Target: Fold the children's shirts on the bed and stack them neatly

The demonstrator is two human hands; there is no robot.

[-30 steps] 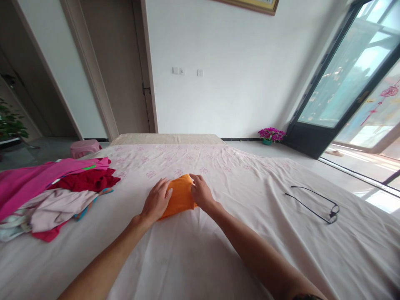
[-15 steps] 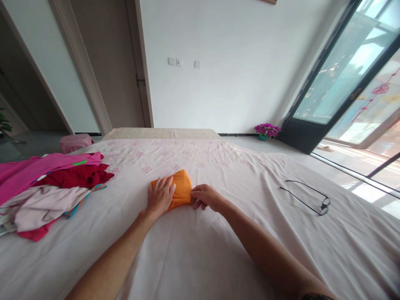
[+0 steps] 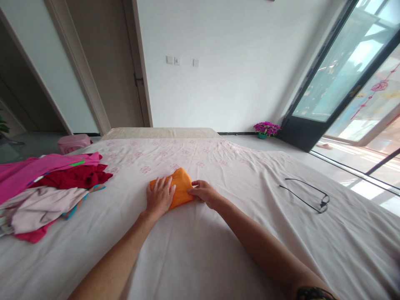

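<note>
A folded orange cloth (image 3: 183, 189) lies on the pale, flower-patterned sheet (image 3: 200, 241) in the middle of the head view. Flat on its left part rests my left hand (image 3: 160, 195), fingers spread. At the cloth's right edge, my right hand (image 3: 203, 193) pinches the fabric, its thumb on top and the other fingers partly hidden behind the edge. Whether the cloth is a garment cannot be made out from this folded shape.
On the left is a heap of clothes, with a pink garment (image 3: 50, 164), a dark red one (image 3: 75, 177) and a pale one (image 3: 46, 208). Black-framed glasses (image 3: 323, 204) lie to the right. Beyond stand a pink stool (image 3: 74, 142) and purple flowers (image 3: 266, 128).
My right hand has shifted slightly up and over the cloth's right edge, its thumb now on top. The cloth's right side bulges a little more. My left hand stays in place.
</note>
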